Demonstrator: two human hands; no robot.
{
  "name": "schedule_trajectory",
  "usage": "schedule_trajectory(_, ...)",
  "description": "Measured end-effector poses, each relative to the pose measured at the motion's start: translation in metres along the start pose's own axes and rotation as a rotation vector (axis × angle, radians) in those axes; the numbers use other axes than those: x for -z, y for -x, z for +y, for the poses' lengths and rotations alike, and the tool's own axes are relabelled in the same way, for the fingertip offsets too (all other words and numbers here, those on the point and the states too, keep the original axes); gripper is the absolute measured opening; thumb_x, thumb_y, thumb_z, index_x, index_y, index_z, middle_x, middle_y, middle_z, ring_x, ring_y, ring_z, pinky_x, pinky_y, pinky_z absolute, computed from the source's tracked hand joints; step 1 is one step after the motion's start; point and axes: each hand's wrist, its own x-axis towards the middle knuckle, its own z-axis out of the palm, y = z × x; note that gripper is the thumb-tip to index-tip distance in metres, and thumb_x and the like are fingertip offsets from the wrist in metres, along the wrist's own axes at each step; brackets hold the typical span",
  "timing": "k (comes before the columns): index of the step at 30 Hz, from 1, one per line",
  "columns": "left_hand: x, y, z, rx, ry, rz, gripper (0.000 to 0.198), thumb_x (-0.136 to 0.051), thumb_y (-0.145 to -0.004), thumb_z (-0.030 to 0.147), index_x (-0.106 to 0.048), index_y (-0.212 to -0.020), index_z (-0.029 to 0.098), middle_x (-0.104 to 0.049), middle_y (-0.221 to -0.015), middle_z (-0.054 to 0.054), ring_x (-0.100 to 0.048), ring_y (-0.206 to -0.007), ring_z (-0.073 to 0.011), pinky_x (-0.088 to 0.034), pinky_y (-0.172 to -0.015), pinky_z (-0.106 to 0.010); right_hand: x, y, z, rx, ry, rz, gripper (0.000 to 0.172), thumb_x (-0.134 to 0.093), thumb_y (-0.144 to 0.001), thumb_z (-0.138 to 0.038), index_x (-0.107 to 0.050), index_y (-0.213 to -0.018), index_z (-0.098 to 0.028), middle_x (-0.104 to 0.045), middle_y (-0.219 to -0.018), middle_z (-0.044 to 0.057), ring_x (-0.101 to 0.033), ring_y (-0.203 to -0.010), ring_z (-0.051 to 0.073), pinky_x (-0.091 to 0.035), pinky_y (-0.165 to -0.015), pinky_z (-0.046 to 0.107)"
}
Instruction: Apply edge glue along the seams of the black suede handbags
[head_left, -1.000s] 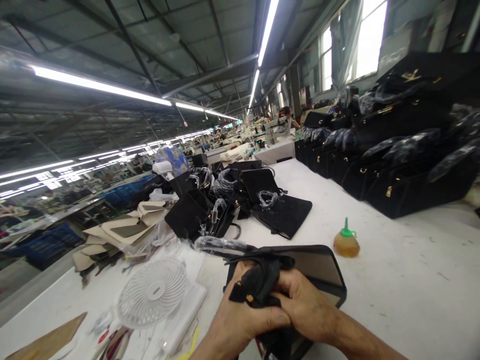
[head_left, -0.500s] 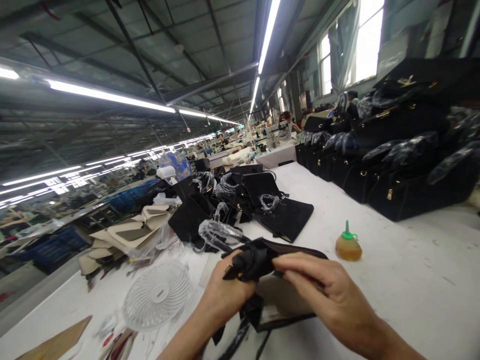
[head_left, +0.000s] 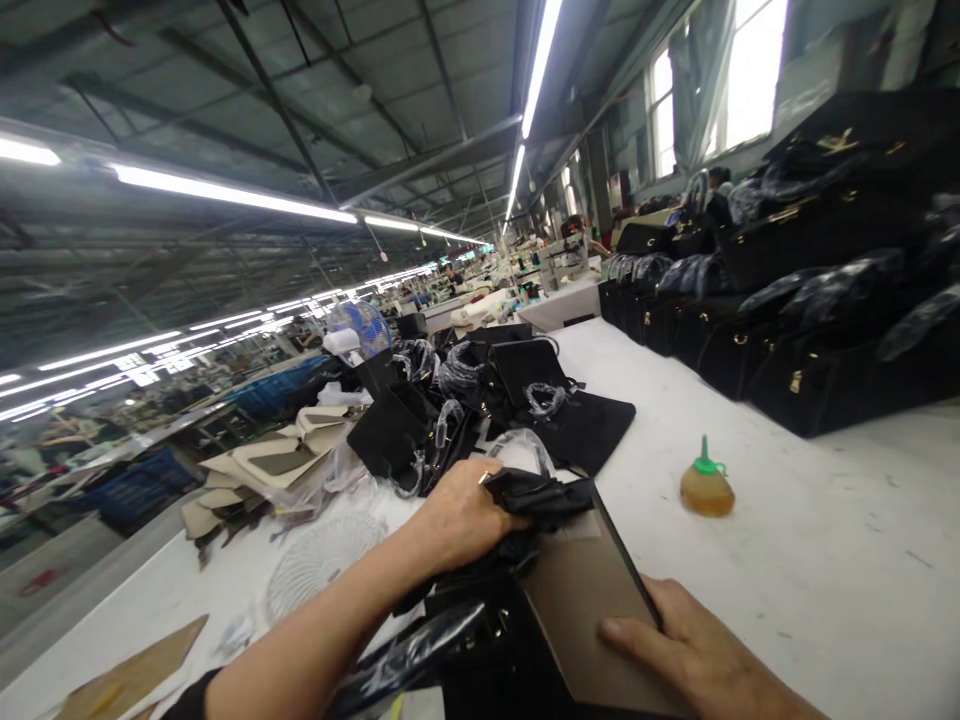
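Observation:
A black handbag (head_left: 570, 590) lies in front of me on the white table (head_left: 810, 560), its tan inner panel facing up. My left hand (head_left: 461, 515) is closed on a bunch of black fabric (head_left: 536, 497) at the bag's far end. My right hand (head_left: 694, 655) grips the bag's near right edge, thumb on the tan panel. A plastic-wrapped strap (head_left: 409, 660) hangs near my left forearm.
A small amber glue bottle with green cap (head_left: 706, 483) stands to the right. A white desk fan (head_left: 319, 577) lies at left. Black bag pieces (head_left: 480, 400) and tan panels (head_left: 277, 465) are piled beyond. Finished black handbags (head_left: 810, 300) line the right side.
My left hand has pushed the black fabric away from me. My right hand has dropped from the fabric to the bag's near edge, and the tan panel now lies flat and exposed.

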Motion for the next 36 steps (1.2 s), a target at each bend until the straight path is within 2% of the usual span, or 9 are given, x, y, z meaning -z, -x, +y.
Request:
schedule_trajectory(5, -0.068, -0.054, -0.040, 0.045, 0.009, -0.015, 0.015, -0.075, -0.069, 0.024, -0.070, -0.081, 0.018, -0.069, -0.081, -0.003, -0.062, -0.078, -0.0214, -0.040, -0.067, -0.028, -0.012, -0.005, 0.064, -0.100, -0.249, 0.106, 0.049, -0.059, -0.090, -0.053, -0.064, -0.119, -0.014, -0.076, -0.106, 0.009, -0.070, -0.100, 0.030, -0.055, -0.087, 0.040)
schedule_trajectory(11, -0.144, -0.098, -0.066, 0.038, 0.167, -0.065, 0.009, -0.068, -0.075, 0.020, -0.072, -0.083, 0.018, -0.071, -0.079, -0.002, -0.062, -0.077, -0.0203, -0.041, -0.068, -0.028, -0.008, 0.004, 0.088, -0.104, 0.039, 0.230, 0.048, -0.054, -0.095, -0.052, -0.058, -0.128, -0.019, -0.069, -0.125, 0.012, -0.063, -0.116, 0.030, -0.047, -0.105, 0.048)
schedule_trajectory(13, -0.162, -0.104, -0.072, 0.043, 0.213, -0.068, 0.009, -0.069, -0.075, 0.020, -0.070, -0.083, 0.018, -0.069, -0.077, -0.002, -0.061, -0.075, -0.0197, -0.041, -0.068, -0.028, 0.009, 0.010, 0.099, -0.124, 0.111, 0.376, 0.054, -0.054, -0.094, -0.054, -0.052, -0.136, -0.021, -0.063, -0.134, 0.013, -0.063, -0.115, 0.029, -0.050, -0.103, 0.047)
schedule_trajectory(15, -0.176, -0.108, -0.078, 0.049, 0.260, -0.083, 0.008, -0.071, -0.072, 0.021, -0.069, -0.079, 0.018, -0.066, -0.072, -0.001, -0.059, -0.072, -0.0190, -0.040, -0.066, -0.028, 0.039, 0.015, 0.114, -0.143, 0.203, 0.626, 0.064, -0.054, -0.090, -0.060, -0.047, -0.140, -0.020, -0.054, -0.141, 0.016, -0.063, -0.115, 0.029, -0.055, -0.096, 0.046)
schedule_trajectory(18, -0.188, -0.113, -0.084, 0.056, 0.349, -0.117, 0.014, -0.076, -0.065, 0.023, -0.065, -0.070, 0.018, -0.061, -0.067, 0.000, -0.055, -0.068, -0.0178, -0.039, -0.064, -0.027, 0.095, 0.012, 0.134, -0.168, 0.326, 0.878, 0.084, -0.053, -0.082, -0.068, -0.041, -0.143, -0.011, -0.040, -0.147, 0.024, -0.055, -0.124, 0.035, -0.053, -0.098, 0.049)
schedule_trajectory(22, -0.194, -0.115, -0.090, 0.071, 0.524, -0.159, 0.015, -0.073, -0.064, 0.026, -0.063, -0.070, 0.016, -0.060, -0.066, 0.001, -0.054, -0.065, -0.0167, -0.039, -0.060, -0.027, 0.148, -0.006, 0.147, -0.186, 0.422, 0.905, 0.094, -0.063, -0.071, -0.064, -0.042, -0.143, -0.008, -0.043, -0.148, 0.025, -0.038, -0.138, 0.043, -0.037, -0.114, 0.056)
schedule_trajectory(24, -0.196, -0.114, -0.092, 0.086, 0.613, -0.176, 0.019, -0.072, -0.064, 0.030, -0.063, -0.073, 0.016, -0.059, -0.065, 0.000, -0.053, -0.062, -0.0161, -0.040, -0.058, -0.027, 0.157, -0.019, 0.150, -0.174, 0.446, 0.857, 0.094, -0.068, -0.067, -0.058, -0.043, -0.143, -0.009, -0.047, -0.147, 0.024, -0.037, -0.141, 0.042, -0.032, -0.118, 0.055)
schedule_trajectory(29, -0.200, -0.112, -0.094, 0.128, 0.772, -0.185, 0.029, -0.076, -0.059, 0.036, -0.062, -0.074, 0.015, -0.059, -0.064, -0.001, -0.052, -0.059, -0.0155, -0.040, -0.056, -0.027, 0.158, -0.050, 0.153, -0.146, 0.441, 0.802, 0.090, -0.075, -0.064, -0.048, -0.045, -0.142, -0.014, -0.055, -0.141, 0.019, -0.046, -0.137, 0.038, -0.035, -0.115, 0.050)
schedule_trajectory(36, -0.199, -0.116, -0.096, 0.139, 0.826, -0.203, 0.035, -0.083, -0.054, 0.039, -0.063, -0.069, 0.014, -0.060, -0.063, -0.001, -0.053, -0.059, -0.0153, -0.040, -0.056, -0.027, 0.164, -0.059, 0.144, -0.139, 0.262, 0.809, 0.049, -0.075, -0.068, -0.044, -0.062, -0.110, -0.022, -0.069, -0.106, 0.007, -0.064, -0.104, 0.032, -0.045, -0.098, 0.047)
